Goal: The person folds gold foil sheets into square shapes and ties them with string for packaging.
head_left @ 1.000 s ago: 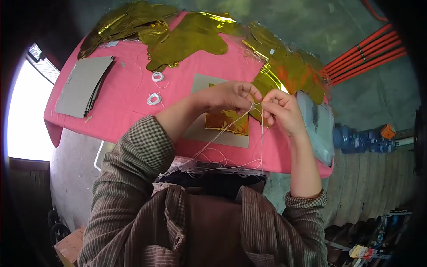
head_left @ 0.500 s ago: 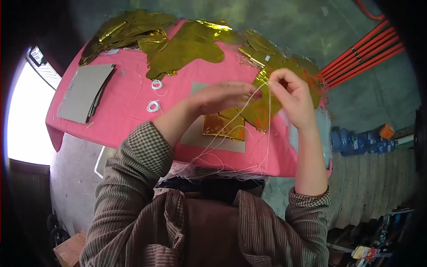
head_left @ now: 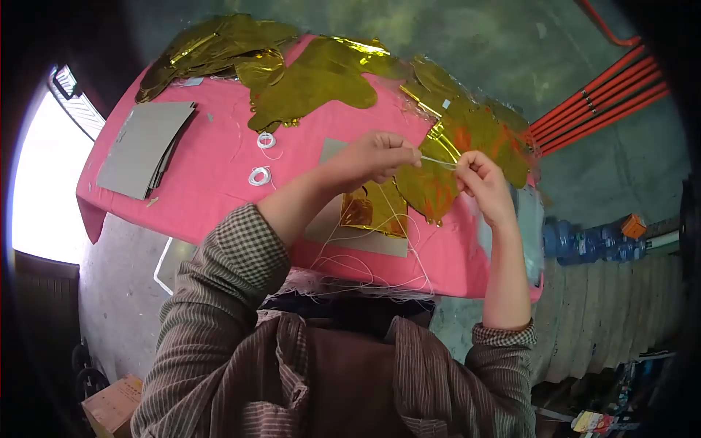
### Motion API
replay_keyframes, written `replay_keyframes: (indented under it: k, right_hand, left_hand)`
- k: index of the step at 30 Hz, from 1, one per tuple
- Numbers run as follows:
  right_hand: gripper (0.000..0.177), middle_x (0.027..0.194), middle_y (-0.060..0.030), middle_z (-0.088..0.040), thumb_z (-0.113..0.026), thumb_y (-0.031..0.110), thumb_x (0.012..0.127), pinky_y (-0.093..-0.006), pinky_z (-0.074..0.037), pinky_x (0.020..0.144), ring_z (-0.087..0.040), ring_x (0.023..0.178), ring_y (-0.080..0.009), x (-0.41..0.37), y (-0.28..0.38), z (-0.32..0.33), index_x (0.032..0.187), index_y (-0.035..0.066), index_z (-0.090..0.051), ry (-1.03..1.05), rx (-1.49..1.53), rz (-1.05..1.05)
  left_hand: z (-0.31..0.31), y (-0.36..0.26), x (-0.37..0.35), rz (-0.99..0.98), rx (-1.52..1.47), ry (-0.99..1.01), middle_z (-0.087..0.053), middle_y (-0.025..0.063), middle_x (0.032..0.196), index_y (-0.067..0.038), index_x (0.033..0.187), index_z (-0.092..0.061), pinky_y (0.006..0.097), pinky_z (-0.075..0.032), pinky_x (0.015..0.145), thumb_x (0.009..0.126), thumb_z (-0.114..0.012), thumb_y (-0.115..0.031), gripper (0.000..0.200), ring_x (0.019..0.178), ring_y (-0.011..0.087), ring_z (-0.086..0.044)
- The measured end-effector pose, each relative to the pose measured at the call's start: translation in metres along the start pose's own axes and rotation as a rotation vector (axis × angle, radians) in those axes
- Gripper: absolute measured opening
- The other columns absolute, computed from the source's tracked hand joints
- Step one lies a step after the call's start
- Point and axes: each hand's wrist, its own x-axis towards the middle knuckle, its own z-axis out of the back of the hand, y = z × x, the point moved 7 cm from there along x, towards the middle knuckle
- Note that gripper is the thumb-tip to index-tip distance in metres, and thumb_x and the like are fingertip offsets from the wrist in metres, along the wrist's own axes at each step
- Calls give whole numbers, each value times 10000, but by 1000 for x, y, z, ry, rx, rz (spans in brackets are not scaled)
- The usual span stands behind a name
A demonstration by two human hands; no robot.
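Note:
A short stretch of white string (head_left: 438,161) runs taut between my two hands above the table. My left hand (head_left: 376,157) is closed, pinching the string between thumb and fingers. To its right, my right hand (head_left: 482,182) pinches the other end of that stretch. Loose loops of the string hang down to the table's near edge. Beneath my left hand lies a folded gold foil piece (head_left: 376,215) on a grey cardboard sheet (head_left: 391,247), partly hidden by my hand and forearm.
Flat gold foil balloons (head_left: 314,84) spread along the far side of the pink-covered table (head_left: 212,146). Two small coils of white string (head_left: 259,176) lie left of centre, near a stack of grey cardboard (head_left: 142,150). Blue water bottles (head_left: 591,241) and orange poles (head_left: 599,98) are at right.
My left hand has gone from stretched fingers beside the string to a closed grip on it. My right hand has come down slightly, and the string between them is now taut.

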Motion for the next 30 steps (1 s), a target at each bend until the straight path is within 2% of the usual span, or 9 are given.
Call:
replay_keyframes:
  k: [2,5,7,15,21,24,27,29,30]
  right_hand:
    - [93,753,26,-522,-507,101,849,-159,-317,535,-446,638,-9,-3,0,-2,923,56,-539,43,21,-61]
    - [218,736,21,-535,-515,111,843,-166,-339,532,-456,615,-21,-3,18,-9,1051,48,-535,-80,27,6]
    - [297,745,15,-550,-520,111,840,-170,-358,536,-460,593,-33,-6,19,-42,1130,47,-509,192,-134,-35]
    - [152,689,-9,-574,-515,109,855,-166,-373,516,-468,554,-44,-4,-7,-68,945,3,-577,353,123,-145]
    - [204,732,-58,-616,-497,178,877,-159,-336,429,-459,446,-57,-11,-5,-58,862,7,-607,306,470,-222]
    - [227,765,-72,-627,-492,197,879,-168,-341,424,-458,433,-63,-6,9,-60,922,6,-607,246,521,-99]
    - [220,801,-77,-634,-499,172,876,-173,-359,441,-465,448,-60,1,15,-52,951,-2,-609,-4,402,-47]
    - [197,806,-65,-635,-501,137,870,-176,-369,455,-469,461,-53,5,24,-37,930,-13,-613,-186,-120,257]
    - [197,806,-65,-635,-501,137,870,-176,-369,455,-469,461,-53,6,14,-31,930,-13,-613,-184,-119,262]
  left_hand:
    - [2,0,0,-34,276,-98,-370,-71,529,-57,797,-596,194,-198,391,839,-548,-214,170,431,13,-284]
    - [-6,-3,-1,-61,359,-80,-390,-65,511,-66,774,-606,190,-204,389,833,-553,-216,170,419,13,-287]
    - [-7,0,0,-53,353,-52,-388,-65,509,-69,783,-607,191,-201,388,835,-548,-213,164,417,17,-288]
    - [4,3,0,23,194,-64,-356,-64,505,-67,781,-589,194,-191,386,841,-527,-191,151,417,24,-265]
    - [15,12,5,34,86,-89,-376,-63,560,-72,821,-573,192,-195,390,842,-534,-198,133,432,22,-272]
    - [4,17,3,51,106,-49,-398,-63,593,-80,851,-558,189,-229,397,860,-516,-238,164,453,21,-300]
    - [-14,19,-3,110,87,-4,-400,-61,596,-90,851,-538,187,-257,406,879,-482,-273,193,470,24,-314]
    - [-28,24,-9,244,-7,116,-384,-54,586,-97,846,-524,195,-294,416,890,-452,-282,203,469,39,-325]
    - [-24,21,-8,240,-3,113,-384,-54,586,-97,846,-524,195,-294,416,890,-452,-282,203,469,39,-325]
